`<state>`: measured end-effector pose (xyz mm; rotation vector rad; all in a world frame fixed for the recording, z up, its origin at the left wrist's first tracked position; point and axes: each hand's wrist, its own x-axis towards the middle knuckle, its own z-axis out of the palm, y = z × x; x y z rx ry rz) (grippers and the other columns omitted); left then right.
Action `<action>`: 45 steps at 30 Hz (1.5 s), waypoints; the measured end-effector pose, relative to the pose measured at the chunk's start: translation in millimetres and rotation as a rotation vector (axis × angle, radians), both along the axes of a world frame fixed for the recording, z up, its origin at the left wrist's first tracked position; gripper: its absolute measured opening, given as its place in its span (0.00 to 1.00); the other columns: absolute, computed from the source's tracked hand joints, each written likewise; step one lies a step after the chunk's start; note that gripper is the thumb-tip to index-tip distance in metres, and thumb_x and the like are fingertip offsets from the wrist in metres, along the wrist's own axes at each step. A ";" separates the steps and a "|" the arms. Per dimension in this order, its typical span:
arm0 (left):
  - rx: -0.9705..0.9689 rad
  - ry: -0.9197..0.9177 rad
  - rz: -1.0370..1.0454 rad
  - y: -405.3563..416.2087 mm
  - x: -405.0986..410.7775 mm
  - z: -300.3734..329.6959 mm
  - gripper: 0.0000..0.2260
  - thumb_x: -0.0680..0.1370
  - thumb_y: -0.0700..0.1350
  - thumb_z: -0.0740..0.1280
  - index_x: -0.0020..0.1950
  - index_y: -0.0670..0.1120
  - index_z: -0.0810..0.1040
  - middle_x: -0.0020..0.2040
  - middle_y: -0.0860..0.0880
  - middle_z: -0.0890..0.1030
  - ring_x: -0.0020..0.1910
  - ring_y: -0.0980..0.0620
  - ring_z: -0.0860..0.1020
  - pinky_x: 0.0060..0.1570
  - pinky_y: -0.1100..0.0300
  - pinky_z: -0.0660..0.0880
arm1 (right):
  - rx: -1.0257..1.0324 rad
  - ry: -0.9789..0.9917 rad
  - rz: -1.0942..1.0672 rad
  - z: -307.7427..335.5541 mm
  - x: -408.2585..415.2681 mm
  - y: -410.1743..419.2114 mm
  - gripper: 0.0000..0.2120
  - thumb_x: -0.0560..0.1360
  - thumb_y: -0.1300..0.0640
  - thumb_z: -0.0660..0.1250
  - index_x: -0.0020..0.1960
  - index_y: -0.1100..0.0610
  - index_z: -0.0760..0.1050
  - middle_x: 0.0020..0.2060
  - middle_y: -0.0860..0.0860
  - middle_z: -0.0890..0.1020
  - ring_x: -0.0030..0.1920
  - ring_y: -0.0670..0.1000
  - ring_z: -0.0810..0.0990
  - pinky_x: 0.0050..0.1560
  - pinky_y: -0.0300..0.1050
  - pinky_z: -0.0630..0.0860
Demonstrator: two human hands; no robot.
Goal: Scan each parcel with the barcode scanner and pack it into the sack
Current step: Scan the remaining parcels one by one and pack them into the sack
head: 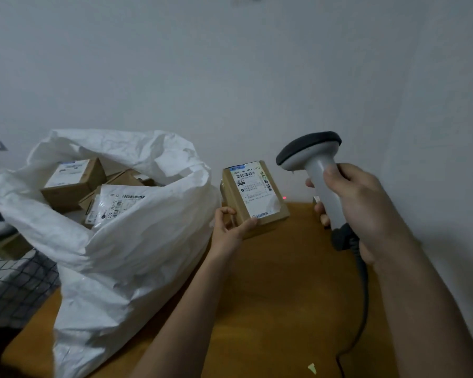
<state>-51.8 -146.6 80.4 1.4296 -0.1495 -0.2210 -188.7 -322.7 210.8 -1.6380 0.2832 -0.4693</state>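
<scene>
A wooden desk (pixel 271 296) was seen bearing an open white sack (pixel 126 257) at its left, already filled with labelled parcels (pixel 74 181). Just right of the sack, a small cardboard parcel (pixel 254 197) was gripped by the left hand (pixel 231 226), label upward. A grey barcode scanner (pixel 316 170) was clasped by the curled right hand (pixel 358 205)

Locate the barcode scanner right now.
Head view, right of centre: the barcode scanner is gripped by the right hand above the wooden table, just right of the cardboard parcel.
</scene>
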 end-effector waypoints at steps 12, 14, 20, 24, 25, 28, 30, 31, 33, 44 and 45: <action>-0.002 -0.001 0.015 15.9 -13.9 18.4 0.21 0.69 0.46 0.77 0.52 0.51 0.67 0.61 0.43 0.80 0.58 0.41 0.80 0.59 0.42 0.77 | -0.121 -0.085 0.049 49.9 -38.9 26.5 0.14 0.83 0.49 0.58 0.54 0.56 0.77 0.41 0.51 0.81 0.28 0.44 0.75 0.30 0.42 0.72; -0.004 -0.003 0.004 15.7 -15.2 22.9 0.25 0.64 0.50 0.79 0.52 0.52 0.68 0.61 0.43 0.80 0.59 0.41 0.80 0.60 0.42 0.76 | -0.120 -0.091 0.045 53.9 -41.1 28.8 0.13 0.83 0.49 0.58 0.54 0.56 0.77 0.43 0.51 0.81 0.28 0.44 0.75 0.31 0.43 0.72; 0.016 -0.012 -0.003 3.0 -21.4 31.8 0.26 0.58 0.60 0.79 0.48 0.58 0.70 0.66 0.44 0.75 0.63 0.41 0.76 0.62 0.41 0.74 | -0.141 -0.106 0.004 55.8 -45.2 27.3 0.14 0.82 0.47 0.58 0.53 0.55 0.78 0.42 0.55 0.82 0.31 0.48 0.76 0.33 0.46 0.73; 0.009 -0.130 0.038 -1.5 -27.1 49.9 0.19 0.67 0.57 0.77 0.49 0.60 0.69 0.63 0.45 0.77 0.60 0.44 0.78 0.59 0.43 0.77 | -0.094 -0.113 -0.027 54.6 -40.5 26.0 0.14 0.82 0.46 0.58 0.51 0.54 0.78 0.33 0.53 0.80 0.27 0.46 0.75 0.30 0.44 0.72; -0.012 -0.180 0.059 -0.4 -26.4 56.3 0.18 0.70 0.55 0.76 0.51 0.58 0.68 0.62 0.45 0.77 0.59 0.46 0.79 0.56 0.46 0.79 | -0.074 -0.115 -0.030 53.6 -38.0 25.9 0.14 0.82 0.46 0.58 0.51 0.54 0.77 0.31 0.52 0.79 0.26 0.46 0.75 0.29 0.44 0.71; -0.069 -0.321 0.224 8.7 -23.4 81.7 0.15 0.75 0.49 0.73 0.53 0.54 0.67 0.57 0.48 0.77 0.52 0.55 0.81 0.47 0.61 0.80 | -0.035 -0.108 -0.032 48.8 -29.5 27.5 0.13 0.83 0.47 0.58 0.50 0.54 0.76 0.31 0.53 0.78 0.25 0.47 0.74 0.25 0.41 0.71; -0.122 -0.358 0.383 18.1 -19.3 98.8 0.16 0.76 0.47 0.73 0.54 0.53 0.66 0.54 0.50 0.77 0.46 0.63 0.82 0.42 0.69 0.77 | -0.024 -0.091 -0.015 44.3 -23.8 31.1 0.13 0.83 0.46 0.58 0.51 0.54 0.76 0.32 0.54 0.78 0.25 0.47 0.74 0.25 0.41 0.71; -0.156 -0.360 0.466 24.2 -16.5 107.3 0.17 0.76 0.47 0.73 0.55 0.52 0.65 0.53 0.51 0.77 0.44 0.66 0.81 0.40 0.72 0.76 | -0.017 -0.082 0.000 41.6 -21.2 33.1 0.14 0.83 0.46 0.58 0.51 0.54 0.76 0.32 0.54 0.78 0.25 0.48 0.74 0.26 0.43 0.71; -0.226 -0.339 0.616 38.6 -9.1 124.1 0.20 0.76 0.49 0.72 0.58 0.48 0.63 0.55 0.49 0.76 0.46 0.63 0.81 0.42 0.73 0.75 | -0.013 -0.061 0.032 36.4 -15.5 37.9 0.14 0.82 0.46 0.58 0.51 0.54 0.76 0.31 0.54 0.78 0.26 0.49 0.75 0.29 0.46 0.71; 0.909 -0.523 0.714 74.7 -5.8 103.2 0.24 0.75 0.50 0.74 0.68 0.44 0.74 0.75 0.38 0.58 0.76 0.39 0.50 0.75 0.46 0.51 | -0.011 0.012 0.101 18.1 7.1 53.9 0.12 0.83 0.47 0.58 0.49 0.52 0.76 0.26 0.49 0.78 0.25 0.47 0.74 0.30 0.46 0.70; 1.002 -0.533 0.717 74.3 -6.6 98.4 0.20 0.75 0.48 0.73 0.65 0.43 0.76 0.73 0.39 0.61 0.75 0.40 0.53 0.74 0.47 0.53 | -0.014 0.015 0.100 17.3 7.9 53.7 0.13 0.83 0.47 0.58 0.49 0.52 0.77 0.26 0.49 0.78 0.24 0.47 0.74 0.29 0.46 0.70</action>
